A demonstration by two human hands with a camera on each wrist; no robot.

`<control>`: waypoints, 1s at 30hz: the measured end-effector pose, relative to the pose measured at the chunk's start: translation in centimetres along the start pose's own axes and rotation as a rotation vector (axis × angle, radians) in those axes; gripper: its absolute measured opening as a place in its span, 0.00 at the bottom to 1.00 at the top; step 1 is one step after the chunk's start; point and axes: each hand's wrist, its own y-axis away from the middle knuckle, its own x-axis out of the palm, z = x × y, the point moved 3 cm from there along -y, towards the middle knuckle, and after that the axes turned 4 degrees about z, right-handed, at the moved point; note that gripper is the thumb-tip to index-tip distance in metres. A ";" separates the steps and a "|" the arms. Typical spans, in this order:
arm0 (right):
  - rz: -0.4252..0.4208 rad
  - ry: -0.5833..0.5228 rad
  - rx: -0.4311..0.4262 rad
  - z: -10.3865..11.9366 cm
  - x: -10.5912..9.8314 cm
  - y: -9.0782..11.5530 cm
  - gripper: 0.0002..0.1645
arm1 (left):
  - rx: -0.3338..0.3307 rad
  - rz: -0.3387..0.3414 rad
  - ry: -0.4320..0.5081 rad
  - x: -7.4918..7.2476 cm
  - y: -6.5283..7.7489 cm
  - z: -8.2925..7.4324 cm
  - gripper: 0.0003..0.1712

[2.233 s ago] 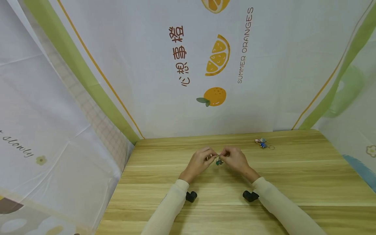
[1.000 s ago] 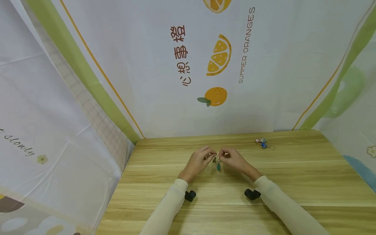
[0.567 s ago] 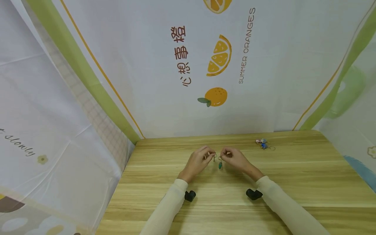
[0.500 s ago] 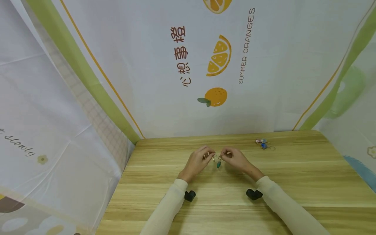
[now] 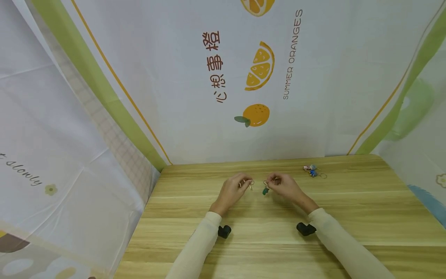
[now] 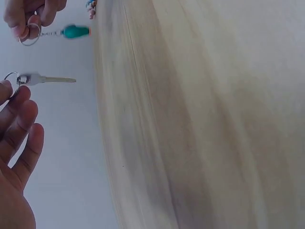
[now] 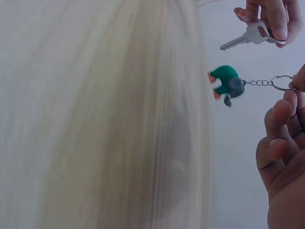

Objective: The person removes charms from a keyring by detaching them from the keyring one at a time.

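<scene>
My left hand [image 5: 231, 190] pinches a small metal ring from which a silver key [image 7: 245, 37] hangs. The key [image 6: 47, 79] also shows in the left wrist view. Across a narrow gap, my right hand [image 5: 286, 189] pinches the split ring [image 7: 283, 83] of a keychain. A short chain joins that ring to a green and grey elephant charm [image 7: 228, 82] with orange feet. Key and charm hang apart, both above the wooden table [image 5: 258, 248].
Near the table's back right lie other keychains: a blue figure [image 5: 313, 173] with a ring, and pink and pale blue figures [image 5: 309, 167] beside it. A white cloth printed with oranges [image 5: 256, 115] hangs behind the table. Black wrist cameras [image 5: 306, 229] stick out from the sleeves.
The two hands have drawn apart, left hand to the left, right hand to the right. Key and elephant charm, close together earlier, now hang separately, one from each hand.
</scene>
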 end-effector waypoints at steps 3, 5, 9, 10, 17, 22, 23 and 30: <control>-0.035 0.032 -0.004 -0.1 -0.6 0.1 0.07 | -0.029 0.004 -0.008 -0.1 0.0 0.2 0.10; -0.056 0.048 -0.015 -0.2 -1.0 0.2 0.06 | -0.044 0.003 -0.007 -0.1 0.0 0.3 0.11; -0.075 0.066 -0.039 -0.5 -1.8 0.2 0.06 | -0.080 0.003 0.019 -0.3 -0.1 0.5 0.11; -0.077 0.064 -0.035 -0.6 -1.9 0.3 0.06 | -0.090 0.001 0.029 -0.3 -0.1 0.5 0.11; -0.079 0.074 0.020 -1.3 -3.3 0.5 0.10 | -0.177 0.004 0.069 -0.4 -0.1 1.2 0.11; -0.092 0.092 0.024 -2.1 -4.4 0.7 0.09 | -0.236 0.009 0.078 -0.5 0.0 1.8 0.12; -0.096 0.096 0.020 -2.2 -4.6 0.8 0.09 | -0.250 0.010 0.085 -0.6 0.1 1.9 0.12; -0.120 0.120 0.019 -2.8 -6.1 1.3 0.09 | -0.323 -0.001 0.173 -0.8 0.8 3.1 0.16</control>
